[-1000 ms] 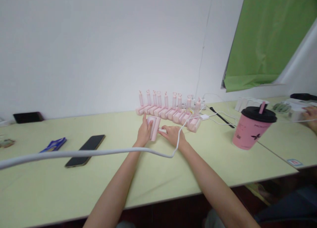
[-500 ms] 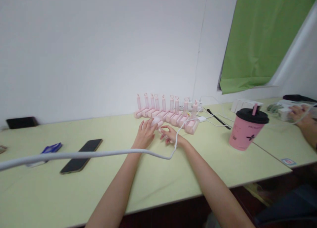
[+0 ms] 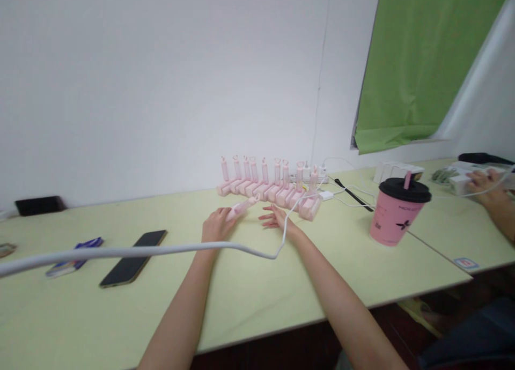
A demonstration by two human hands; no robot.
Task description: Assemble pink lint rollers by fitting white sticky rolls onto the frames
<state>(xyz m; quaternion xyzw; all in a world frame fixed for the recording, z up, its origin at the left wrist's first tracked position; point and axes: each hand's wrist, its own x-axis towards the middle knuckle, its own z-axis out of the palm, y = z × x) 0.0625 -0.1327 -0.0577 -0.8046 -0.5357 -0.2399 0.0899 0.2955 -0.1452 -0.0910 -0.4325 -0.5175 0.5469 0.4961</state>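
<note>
Where the two bare forearms reach out over the pale green table [image 3: 249, 305], a white cable [image 3: 120, 250] crosses in front of them. It sags just behind the right wrist and climbs past the right hand toward the back.

The left hand [image 3: 216, 228] is closed around a pink stick-shaped gadget [image 3: 242, 207]. The gadget's free end juts out beyond the fingers, up and to the right, clear of the tabletop. Just to the right of it, the right hand [image 3: 274, 219] is spread wide, palm down and holding nothing; whether it touches the table cannot be told.

Well off to the left of the left hand lies a dark phone [image 3: 132, 258], face up, with a blue packet [image 3: 76, 250] beyond it. Well to the right of the right hand stands a pink cup [image 3: 396, 217] with a black lid and a pink straw.

Just beyond both hands, a row of pink gadgets [image 3: 265, 185] stands side by side, each with a flat base and an upright stem. The cable runs up to the right end of this row. Behind the row, against the white wall, lies a power strip [image 3: 316, 171]. Far to the right, another person's hand [image 3: 480, 181] rests on a white box, below a green cloth [image 3: 418, 64].
</note>
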